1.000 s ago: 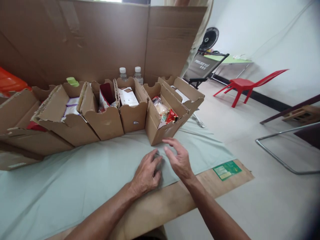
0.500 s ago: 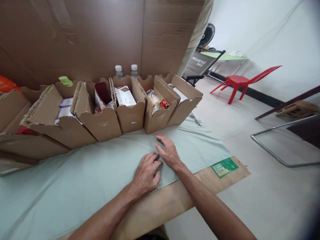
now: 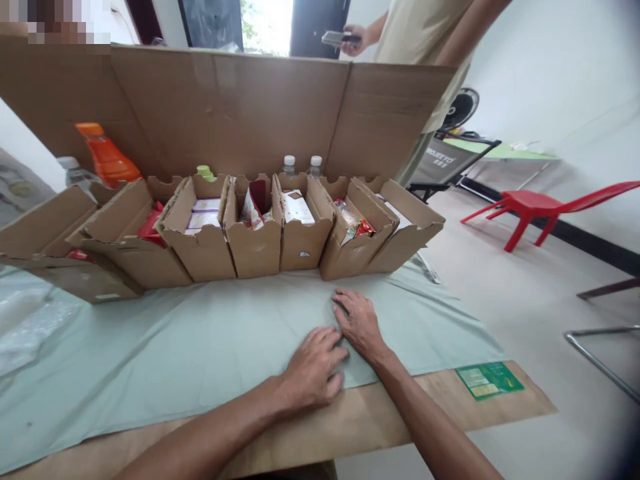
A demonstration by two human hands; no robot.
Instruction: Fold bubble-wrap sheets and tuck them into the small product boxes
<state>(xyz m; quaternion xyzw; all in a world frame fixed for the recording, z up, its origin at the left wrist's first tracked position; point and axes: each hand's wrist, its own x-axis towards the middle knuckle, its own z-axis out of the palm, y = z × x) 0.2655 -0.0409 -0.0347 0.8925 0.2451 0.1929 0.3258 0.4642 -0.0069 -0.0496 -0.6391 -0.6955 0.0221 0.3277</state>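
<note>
My left hand (image 3: pixel 314 371) lies on the pale green cloth (image 3: pixel 210 347) near the table's front edge, fingers loosely bent and slightly apart, with nothing in it. Just beyond it, my right hand (image 3: pixel 358 323) rests on the same cloth, thumb apart from the fingers, also holding nothing. The hands are close together; whether they touch is hard to tell. Past my fingertips stands a row of cardboard boxes. Nearest are a box with red and clear packets (image 3: pixel 356 219) and a box with a white carton (image 3: pixel 298 207).
A tall cardboard panel (image 3: pixel 260 107) stands behind the boxes. An orange bottle (image 3: pixel 111 160) and white-capped bottles (image 3: pixel 289 164) are between them. Bubble wrap (image 3: pixel 27 327) lies at left. Behind the panel, another person's hand (image 3: pixel 357 41) holds a phone. A red chair (image 3: pixel 530 203) stands right.
My view has swung up and left, bringing the row's left end and the other person's hand into sight. Both hands stay on the cloth in nearly the same pose.
</note>
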